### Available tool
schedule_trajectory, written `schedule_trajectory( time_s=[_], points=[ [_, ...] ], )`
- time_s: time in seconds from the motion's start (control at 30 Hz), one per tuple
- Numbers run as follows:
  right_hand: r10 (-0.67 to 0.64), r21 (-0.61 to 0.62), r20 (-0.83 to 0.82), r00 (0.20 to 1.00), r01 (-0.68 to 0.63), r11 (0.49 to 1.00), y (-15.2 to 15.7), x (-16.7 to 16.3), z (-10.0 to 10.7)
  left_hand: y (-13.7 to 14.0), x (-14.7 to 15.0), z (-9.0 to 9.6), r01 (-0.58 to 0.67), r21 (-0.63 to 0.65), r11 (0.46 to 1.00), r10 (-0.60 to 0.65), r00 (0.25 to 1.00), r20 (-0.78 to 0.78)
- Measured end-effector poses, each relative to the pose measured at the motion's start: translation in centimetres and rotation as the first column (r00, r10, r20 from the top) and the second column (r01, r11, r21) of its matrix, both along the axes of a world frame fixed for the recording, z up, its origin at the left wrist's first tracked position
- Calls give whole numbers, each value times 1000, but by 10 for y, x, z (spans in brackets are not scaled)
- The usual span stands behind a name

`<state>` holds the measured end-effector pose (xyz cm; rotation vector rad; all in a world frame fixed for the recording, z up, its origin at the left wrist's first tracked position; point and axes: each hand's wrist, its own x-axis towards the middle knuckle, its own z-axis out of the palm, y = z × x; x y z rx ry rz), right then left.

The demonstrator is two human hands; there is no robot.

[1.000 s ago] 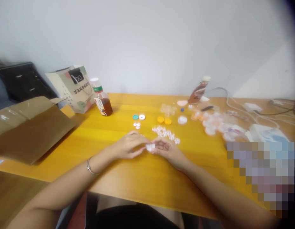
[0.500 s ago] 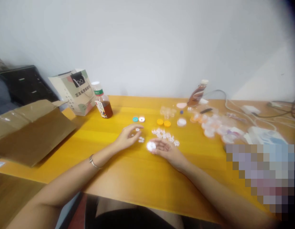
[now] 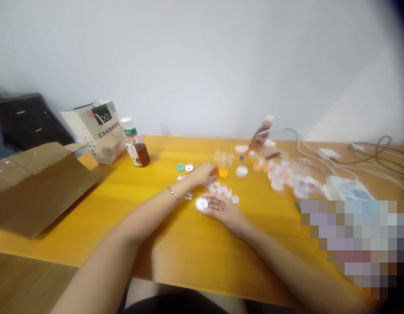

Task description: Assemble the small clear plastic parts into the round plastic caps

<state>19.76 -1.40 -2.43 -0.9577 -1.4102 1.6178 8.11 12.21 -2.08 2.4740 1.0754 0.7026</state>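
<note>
My right hand (image 3: 224, 211) holds a round white disc (image 3: 202, 203) between thumb and fingers, a little above the table. Farther forward, my left hand (image 3: 205, 173) reaches across with its fingers closed on a yellow disc (image 3: 215, 172), partly covered by them. Right beside it lies a second yellow disc (image 3: 223, 173). A scatter of small white cut-out pieces (image 3: 223, 190) lies between my two hands. To the left of my left hand are a teal disc (image 3: 181, 168) and a white-pink disc (image 3: 189, 168). A few small white pieces (image 3: 188, 196) show below my left forearm.
An open cardboard box (image 3: 41, 187), a paper bag (image 3: 97, 131) and a drink bottle (image 3: 136, 146) stand left. Behind are clear small cups (image 3: 224, 157), a white round piece (image 3: 241, 171) and another bottle (image 3: 262, 133). Plastic-wrapped pieces (image 3: 286, 176) and cables (image 3: 339, 163) lie right.
My left hand has moved forward and right, from above the small white pieces to the yellow discs. My right hand still holds the white disc. The view has shifted slightly.
</note>
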Motion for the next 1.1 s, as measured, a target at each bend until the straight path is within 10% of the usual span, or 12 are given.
schedule_trajectory(
  time_s=[0.2, 0.37, 0.57, 1.1],
  points=[
    [-26, 3, -3, 1000, 26, 1000, 0, 1, 0, -11, -17, 7, -95, -141, 985, 122, 973, 194],
    [-58, 13, -13, 998, 58, 998, -1, 1, 1, -52, -66, 26, 241, -606, 758, 219, 782, 584],
    [-115, 53, -26, 993, 116, 992, -1, -1, -1, -96, -99, 24, 385, -672, 633, 298, 679, 671],
    [-174, 67, -13, 985, 174, 982, -2, -4, 1, -132, -73, 23, 121, -123, 985, -76, 944, 320]
  ],
)
